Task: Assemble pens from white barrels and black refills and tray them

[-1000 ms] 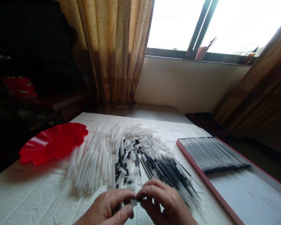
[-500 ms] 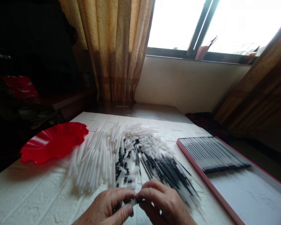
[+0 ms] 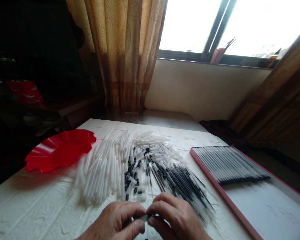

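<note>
At the bottom centre, my left hand (image 3: 118, 218) and my right hand (image 3: 177, 213) meet with thumbs and fingers pinched. Between the fingertips is a small translucent plastic piece (image 3: 145, 218), mostly covered. Both hands grip it, and its far ends are hidden. Just beyond them lie loose short black plugs (image 3: 136, 181) and short clear caps (image 3: 132, 184). A heap of long translucent tubes (image 3: 102, 176) spreads beyond my left hand. Thin black-and-clear pen refills (image 3: 183, 178) lie in a pile beyond my right hand.
A red wavy-edged plate (image 3: 61, 150) rests at the left. On the right, a pink-rimmed tray (image 3: 230, 206) holds a row of assembled tubes with black ends (image 3: 236, 163). More short clear pieces (image 3: 162, 150) lie toward the back of the white table cover (image 3: 40, 206).
The fingertips have shifted slightly around the small plastic piece, which both hands still pinch. The whole view has moved a little; the piles look the same.
</note>
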Demonstrator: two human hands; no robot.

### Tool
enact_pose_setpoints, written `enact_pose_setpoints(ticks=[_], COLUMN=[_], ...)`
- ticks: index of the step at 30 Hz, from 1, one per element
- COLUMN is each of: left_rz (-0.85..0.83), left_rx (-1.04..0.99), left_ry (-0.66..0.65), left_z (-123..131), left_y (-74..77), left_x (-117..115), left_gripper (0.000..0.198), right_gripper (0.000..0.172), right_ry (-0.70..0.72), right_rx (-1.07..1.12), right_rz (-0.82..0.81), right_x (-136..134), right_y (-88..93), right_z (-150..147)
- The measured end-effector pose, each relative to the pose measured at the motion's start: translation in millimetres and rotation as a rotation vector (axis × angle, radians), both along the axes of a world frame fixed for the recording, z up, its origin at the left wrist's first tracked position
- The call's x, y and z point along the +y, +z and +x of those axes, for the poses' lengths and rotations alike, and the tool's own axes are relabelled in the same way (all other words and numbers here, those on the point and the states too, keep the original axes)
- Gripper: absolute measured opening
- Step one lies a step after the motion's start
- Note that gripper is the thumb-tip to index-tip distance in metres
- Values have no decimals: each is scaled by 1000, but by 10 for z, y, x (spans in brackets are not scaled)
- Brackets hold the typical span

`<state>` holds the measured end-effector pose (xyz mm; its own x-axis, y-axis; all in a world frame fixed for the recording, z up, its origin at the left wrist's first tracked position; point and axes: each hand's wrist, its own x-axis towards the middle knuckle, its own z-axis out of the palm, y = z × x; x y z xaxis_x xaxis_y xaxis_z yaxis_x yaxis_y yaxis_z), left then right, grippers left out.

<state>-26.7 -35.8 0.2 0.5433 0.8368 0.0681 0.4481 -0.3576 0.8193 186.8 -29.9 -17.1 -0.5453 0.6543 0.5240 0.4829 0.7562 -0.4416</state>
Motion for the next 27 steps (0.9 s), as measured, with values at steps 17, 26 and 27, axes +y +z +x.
enact_pose_setpoints(ticks=[17,26,27], left_rz=[-222,-217,-216], left_rx=[-10,-22,-17], left_ry=[-18,-27,-25], left_z=[-29,-40,-39], left_y=[-45,-50,-48], left_x=[36,51,47], left_gripper=[19,19,18], right_gripper=[40,20,24], right_ry=[-45,-2,-12], right_rx=[-37,-24,-36], right_rz=[43,22,40], right_x=[-3,7,9], right_y=[8,-2,-3], right_z=[-36,-36,-40])
